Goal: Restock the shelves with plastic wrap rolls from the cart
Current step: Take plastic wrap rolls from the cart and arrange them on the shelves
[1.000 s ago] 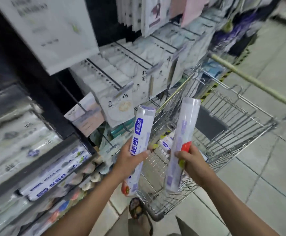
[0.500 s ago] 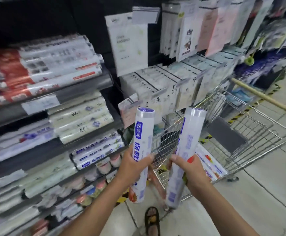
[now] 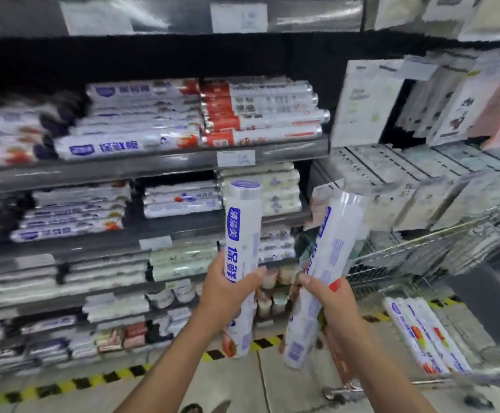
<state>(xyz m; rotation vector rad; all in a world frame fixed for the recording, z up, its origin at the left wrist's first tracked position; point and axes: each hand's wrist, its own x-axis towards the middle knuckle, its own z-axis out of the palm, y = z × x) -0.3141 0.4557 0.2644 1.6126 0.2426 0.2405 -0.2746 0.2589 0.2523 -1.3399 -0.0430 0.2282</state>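
- My left hand is wrapped round the lower half of a white cylindrical plastic wrap roll with a blue label, thumb across its front; the roll stands almost upright, with its capped top end uppermost
- My right hand grips a second white film-sleeved wrap roll with blue print, also low on its length; this one tilts, its top leaning off to the right
- The two rolls are near each other but apart, with both hands full and no finger spare
- The grey metal shelving lies ahead and to the left of both hands, and most of its stock sits higher than my knuckles
- A stack of blue-and-white wrap rolls rests on the upper shelf and a similar lower stack sits one level down; the blur keeps me from telling which one matches mine
- Those shelved rolls lie on their sides, long axes running left to right along the shelf front, while mine point upward; I judge each needs about a quarter turn to lie level before it goes in
- My left hand is the nearer one to those stacks, so I'd expect its roll to go first; the right would have to reach across
- The silver wire shopping cart stands to my right, beside my right forearm, with more red-and-blue printed white rolls lying in its basket
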